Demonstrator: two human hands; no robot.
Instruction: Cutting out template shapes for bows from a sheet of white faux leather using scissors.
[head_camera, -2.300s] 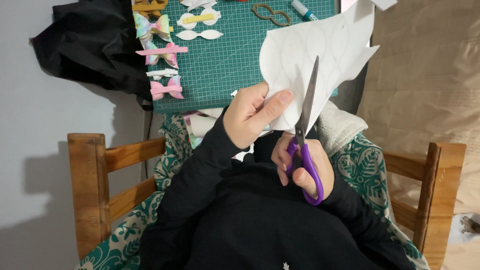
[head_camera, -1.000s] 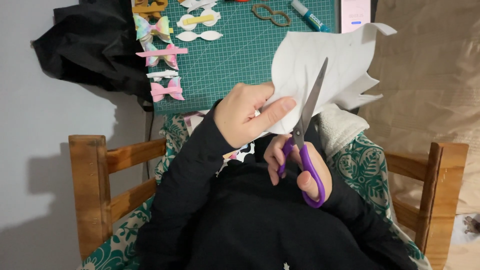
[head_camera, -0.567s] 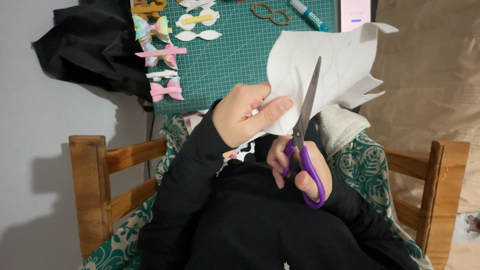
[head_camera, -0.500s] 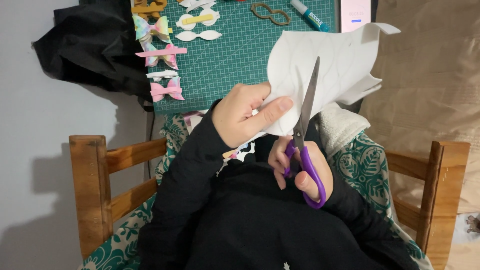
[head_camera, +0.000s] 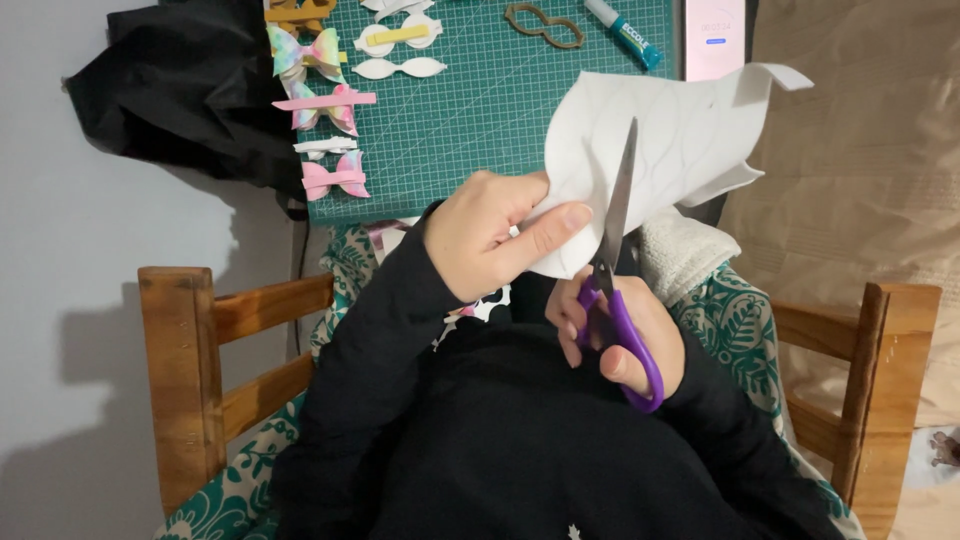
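A pale grey wall fills the left side; a tan quilted fabric (head_camera: 860, 170) covers the right. A wooden chair frame (head_camera: 190, 370) with leaf-patterned teal upholstery spans the lower view. A crumpled black cloth (head_camera: 180, 90) lies at upper left, just beside a green gridded cutting mat (head_camera: 490, 120). The mat carries a column of small pastel bows (head_camera: 325, 110) along its left edge, a flat brown bow-shaped template (head_camera: 545, 25) and a glue stick (head_camera: 625, 28) near the top.

The white sheet (head_camera: 680, 140) is thin, flexible, curled at its upper right corner and marked with faint curved outlines. It is held above the mat's lower right corner.

The left hand (head_camera: 490, 245) pinches the sheet's lower left edge, fingers closed on it. The right hand (head_camera: 620, 335) grips the purple-handled scissors (head_camera: 618, 260), blades pointing upward across the sheet and nearly together.
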